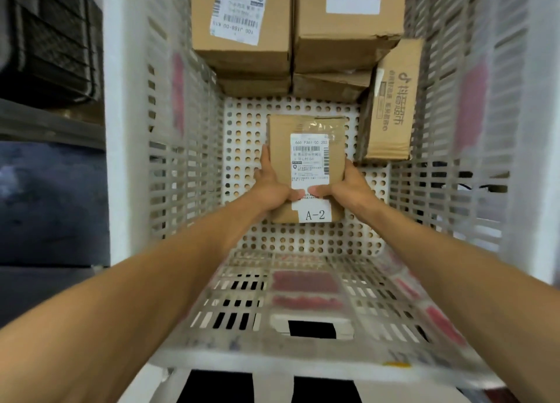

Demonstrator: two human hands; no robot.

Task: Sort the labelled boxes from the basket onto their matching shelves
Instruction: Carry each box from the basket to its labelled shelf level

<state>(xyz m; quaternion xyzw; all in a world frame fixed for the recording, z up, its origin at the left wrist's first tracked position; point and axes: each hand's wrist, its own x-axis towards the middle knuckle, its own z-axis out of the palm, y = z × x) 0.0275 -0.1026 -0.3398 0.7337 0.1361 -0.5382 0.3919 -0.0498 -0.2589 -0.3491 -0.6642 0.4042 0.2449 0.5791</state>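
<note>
Left hand (269, 187) and right hand (348, 187) clamp the small brown cardboard box labelled A-2 (306, 160) low in the white slotted plastic basket (185, 160). Lifting, it could snag the upright brown carton (391, 105) at two o'clock and slip free.

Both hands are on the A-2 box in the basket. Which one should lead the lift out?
Left, probably. The left hand reaches further up the side of the A-2 box, with bare basket floor beside it; the right hand sits near the upright box.
</note>
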